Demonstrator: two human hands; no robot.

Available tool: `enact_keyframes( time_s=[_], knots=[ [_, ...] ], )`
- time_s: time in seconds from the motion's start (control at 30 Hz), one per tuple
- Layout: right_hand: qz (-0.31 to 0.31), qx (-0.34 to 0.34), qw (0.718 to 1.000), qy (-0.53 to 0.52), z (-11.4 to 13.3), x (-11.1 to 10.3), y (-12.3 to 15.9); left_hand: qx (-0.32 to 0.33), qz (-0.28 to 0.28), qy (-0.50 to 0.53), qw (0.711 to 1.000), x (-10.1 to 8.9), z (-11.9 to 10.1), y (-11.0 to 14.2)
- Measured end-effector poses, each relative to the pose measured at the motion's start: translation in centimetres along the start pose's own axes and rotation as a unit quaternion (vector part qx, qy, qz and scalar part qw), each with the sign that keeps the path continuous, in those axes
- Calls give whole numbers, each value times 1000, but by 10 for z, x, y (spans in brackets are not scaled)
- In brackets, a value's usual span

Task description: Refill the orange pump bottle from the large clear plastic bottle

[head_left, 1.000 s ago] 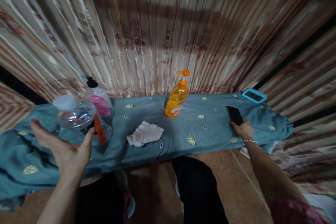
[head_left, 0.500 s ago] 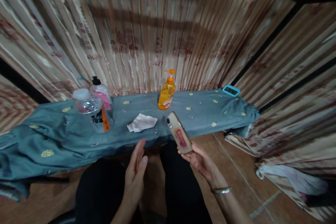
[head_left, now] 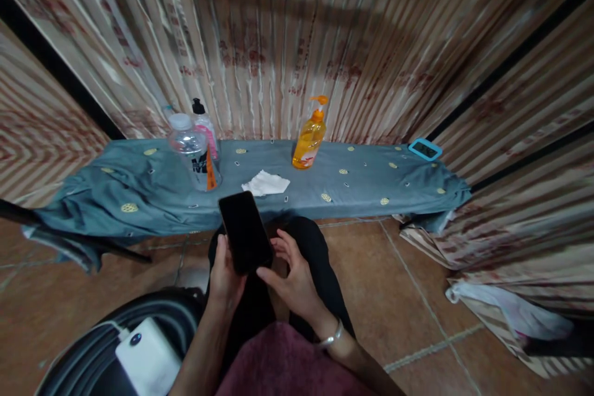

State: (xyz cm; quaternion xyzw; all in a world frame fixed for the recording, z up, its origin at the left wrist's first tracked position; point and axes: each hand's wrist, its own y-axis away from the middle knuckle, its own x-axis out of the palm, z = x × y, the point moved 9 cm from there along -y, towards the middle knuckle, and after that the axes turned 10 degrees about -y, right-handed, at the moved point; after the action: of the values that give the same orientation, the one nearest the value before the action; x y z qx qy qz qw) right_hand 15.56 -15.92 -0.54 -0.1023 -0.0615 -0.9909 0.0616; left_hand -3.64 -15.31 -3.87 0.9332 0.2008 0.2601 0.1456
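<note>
The left hand [head_left: 226,272] grips the phone [head_left: 244,232] from below, fingers curled round its left edge; the phone tilts up over the lap, its dark screen facing the camera; the right hand [head_left: 292,275] sits just beside it, fingers loosely spread, thumb touching the phone's lower right edge, a bangle [head_left: 330,337] on the wrist.

Beyond the hands runs a low bench under a grey-blue cloth [head_left: 153,189] dotted with yellow motifs, the cloth rumpled and hanging off the far-left end; on it, ahead and left of the hands, stand a clear bottle [head_left: 190,151] and a black-capped bottle [head_left: 206,130] close behind it; straight ahead lies a white rag [head_left: 266,184]; just past it an orange pump bottle [head_left: 309,139] stands upright; well off to the right a blue-framed device [head_left: 424,149] lies at the bench's back edge.

Striped curtains [head_left: 278,43] close the room on three sides; the floor [head_left: 394,272] is brown tile; a white charger [head_left: 146,356] rests on a dark seat below the left hand.
</note>
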Motion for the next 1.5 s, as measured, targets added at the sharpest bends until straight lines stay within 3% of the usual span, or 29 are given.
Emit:
enact_keyframes(
  time_s=[0.1,0.23,0.7,1.23,1.5],
  knots=[
    [62,74,990,-102,-8,8,-7,0,10,4,1000,-2,4,-3],
    [122,138,972,-148,-20,21,-12,-9,13,-3,1000,-2,16,0],
    [68,125,980,-136,-41,-6,-19,-29,31,6,999,22,47,-5],
    [68,155,976,-141,-46,-15,-16,-23,41,8,999,28,52,-5],
    [34,136,982,-126,-49,-17,-23,-21,35,-5,999,30,54,-6]
  ],
)
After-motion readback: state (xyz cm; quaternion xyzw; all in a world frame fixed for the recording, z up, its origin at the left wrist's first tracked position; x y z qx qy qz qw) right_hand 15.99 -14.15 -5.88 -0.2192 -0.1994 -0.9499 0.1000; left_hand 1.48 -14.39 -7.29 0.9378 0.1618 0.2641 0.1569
